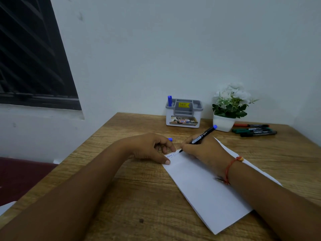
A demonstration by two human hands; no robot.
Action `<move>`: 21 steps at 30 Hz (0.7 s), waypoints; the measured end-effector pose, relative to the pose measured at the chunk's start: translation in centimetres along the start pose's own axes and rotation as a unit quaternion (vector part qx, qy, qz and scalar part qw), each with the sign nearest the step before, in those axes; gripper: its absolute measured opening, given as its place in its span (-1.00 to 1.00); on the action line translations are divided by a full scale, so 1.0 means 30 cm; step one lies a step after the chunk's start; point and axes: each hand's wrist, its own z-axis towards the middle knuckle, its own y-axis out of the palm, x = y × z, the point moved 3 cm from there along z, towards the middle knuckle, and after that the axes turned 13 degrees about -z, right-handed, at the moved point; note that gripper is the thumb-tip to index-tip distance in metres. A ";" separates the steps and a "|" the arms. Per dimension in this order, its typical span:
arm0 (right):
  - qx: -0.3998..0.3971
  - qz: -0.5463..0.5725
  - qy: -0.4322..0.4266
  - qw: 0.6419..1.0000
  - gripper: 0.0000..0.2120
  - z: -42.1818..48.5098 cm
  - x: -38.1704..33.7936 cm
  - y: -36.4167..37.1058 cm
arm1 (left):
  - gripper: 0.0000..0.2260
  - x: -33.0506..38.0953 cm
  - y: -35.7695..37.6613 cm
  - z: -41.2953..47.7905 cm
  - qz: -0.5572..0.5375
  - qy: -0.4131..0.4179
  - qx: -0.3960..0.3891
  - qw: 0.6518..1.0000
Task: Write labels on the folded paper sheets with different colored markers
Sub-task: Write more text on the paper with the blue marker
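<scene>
Writing on folded paper [206, 186] | blue marker [202, 137] | script illegible | organizer [183, 117] sticker "49.00"

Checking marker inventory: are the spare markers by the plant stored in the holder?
No. The three spare markers lie flat on the table right of the plant pot; the holder has only one blue-capped pen.
</scene>
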 end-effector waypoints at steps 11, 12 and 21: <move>0.007 -0.027 0.004 1.000 -0.75 0.012 0.013 0.006 | -0.60 0.004 -0.001 0.001 0.010 -0.005 -0.006 1.000; 0.009 -0.029 0.005 1.000 -0.76 0.012 0.014 0.007 | -0.60 0.004 -0.001 0.001 0.010 -0.005 -0.005 1.000; 0.008 -0.023 -0.005 1.000 -0.84 0.002 0.009 -0.004 | -0.60 0.005 -0.002 0.001 0.011 -0.008 -0.006 1.000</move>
